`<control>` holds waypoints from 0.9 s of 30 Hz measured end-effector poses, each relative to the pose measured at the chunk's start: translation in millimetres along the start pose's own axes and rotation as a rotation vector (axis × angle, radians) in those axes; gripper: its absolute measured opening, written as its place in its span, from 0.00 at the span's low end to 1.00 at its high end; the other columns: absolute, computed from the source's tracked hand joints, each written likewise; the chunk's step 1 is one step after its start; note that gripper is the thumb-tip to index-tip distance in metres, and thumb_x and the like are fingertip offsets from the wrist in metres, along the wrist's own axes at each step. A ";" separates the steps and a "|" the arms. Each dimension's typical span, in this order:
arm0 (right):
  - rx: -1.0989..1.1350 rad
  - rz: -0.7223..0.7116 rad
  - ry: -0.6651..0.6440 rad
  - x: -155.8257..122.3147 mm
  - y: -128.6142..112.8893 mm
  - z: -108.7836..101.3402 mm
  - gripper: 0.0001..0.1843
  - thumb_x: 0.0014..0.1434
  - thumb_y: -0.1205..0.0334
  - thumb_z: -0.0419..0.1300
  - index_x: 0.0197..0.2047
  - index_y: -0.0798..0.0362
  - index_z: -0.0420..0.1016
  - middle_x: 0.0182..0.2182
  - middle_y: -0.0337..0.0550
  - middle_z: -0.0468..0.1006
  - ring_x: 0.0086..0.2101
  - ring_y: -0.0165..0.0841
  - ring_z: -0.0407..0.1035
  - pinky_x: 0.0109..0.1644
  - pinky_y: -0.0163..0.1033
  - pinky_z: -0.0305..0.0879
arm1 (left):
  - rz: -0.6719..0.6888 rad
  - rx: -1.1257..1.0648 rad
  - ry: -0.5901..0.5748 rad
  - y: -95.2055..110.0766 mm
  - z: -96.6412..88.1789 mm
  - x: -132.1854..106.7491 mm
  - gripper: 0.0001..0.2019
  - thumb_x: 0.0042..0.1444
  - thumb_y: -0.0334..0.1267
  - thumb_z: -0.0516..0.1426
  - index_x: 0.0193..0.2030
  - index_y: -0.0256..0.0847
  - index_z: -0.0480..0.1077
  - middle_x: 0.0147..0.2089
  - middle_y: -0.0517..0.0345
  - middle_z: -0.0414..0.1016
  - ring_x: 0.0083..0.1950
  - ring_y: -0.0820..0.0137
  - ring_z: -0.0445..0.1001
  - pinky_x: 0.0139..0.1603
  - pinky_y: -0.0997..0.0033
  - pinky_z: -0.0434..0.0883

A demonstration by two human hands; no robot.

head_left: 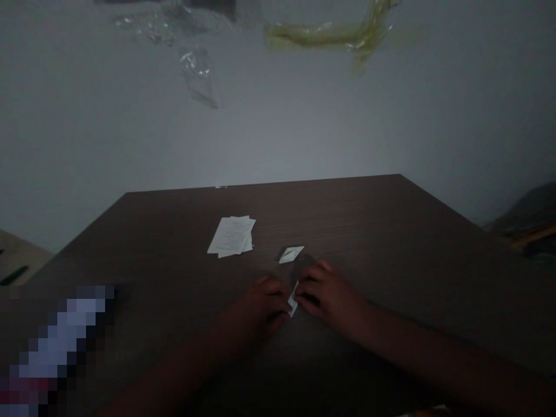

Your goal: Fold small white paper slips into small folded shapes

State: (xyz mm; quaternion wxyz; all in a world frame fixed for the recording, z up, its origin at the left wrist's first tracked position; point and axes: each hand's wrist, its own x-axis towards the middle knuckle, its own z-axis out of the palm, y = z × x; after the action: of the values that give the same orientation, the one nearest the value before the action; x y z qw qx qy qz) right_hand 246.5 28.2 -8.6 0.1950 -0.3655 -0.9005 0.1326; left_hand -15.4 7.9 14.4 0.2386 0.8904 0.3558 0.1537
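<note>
A small folded piece of paper (293,307) with print on it lies between my two hands, low in the middle of the view. My left hand (267,301) pinches its left side. From the right, my right hand (324,289) grips the other side with thumb and fingers. Just beyond my fingertips, a second folded paper (291,254), shaped like a slanted diamond, rests on the table. Farther back and to the left is a loose stack of printed paper sheets (232,236), fanned unevenly. The dim light hides the finer folds.
The brown wooden table (347,214) meets a pale wall (295,127) at its far edge. Yellow tape (317,36) and clear tape (197,69) stick to the wall. A blurred-out, pixelated object (65,341) is at the lower left. Dark items (530,214) stand beyond the table's right side.
</note>
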 end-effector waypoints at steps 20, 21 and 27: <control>0.068 0.091 -0.072 -3.7 -9.8 -9.2 0.15 0.72 0.55 0.77 0.59 0.47 0.89 0.57 0.51 0.87 0.61 0.55 0.75 0.65 0.64 0.76 | 0.019 -0.015 0.005 -11.4 5.5 -2.3 0.21 0.68 0.32 0.72 0.65 0.48 0.79 0.69 0.51 0.84 0.70 0.51 0.80 0.73 0.48 0.78; 0.092 0.077 -0.089 -2.1 -6.8 -12.8 0.14 0.72 0.56 0.78 0.58 0.47 0.90 0.57 0.50 0.87 0.61 0.53 0.75 0.66 0.62 0.75 | 0.015 0.003 -0.009 -10.0 4.4 -2.1 0.21 0.68 0.32 0.72 0.65 0.49 0.79 0.69 0.51 0.85 0.71 0.51 0.80 0.73 0.48 0.78; -0.015 -0.050 -0.211 -5.2 -14.5 -39.1 0.11 0.80 0.64 0.68 0.61 0.49 0.90 0.60 0.51 0.87 0.62 0.48 0.77 0.71 0.58 0.74 | -0.060 0.182 -0.012 2.7 1.3 -0.4 0.21 0.68 0.36 0.73 0.66 0.48 0.81 0.67 0.50 0.88 0.69 0.47 0.82 0.70 0.43 0.77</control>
State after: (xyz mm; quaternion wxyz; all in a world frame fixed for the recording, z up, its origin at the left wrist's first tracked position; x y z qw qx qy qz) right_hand 258.7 18.2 30.4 0.0998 -0.3286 -0.9257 0.1587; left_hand -13.6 5.5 14.7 0.1632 0.8983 0.3935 0.1079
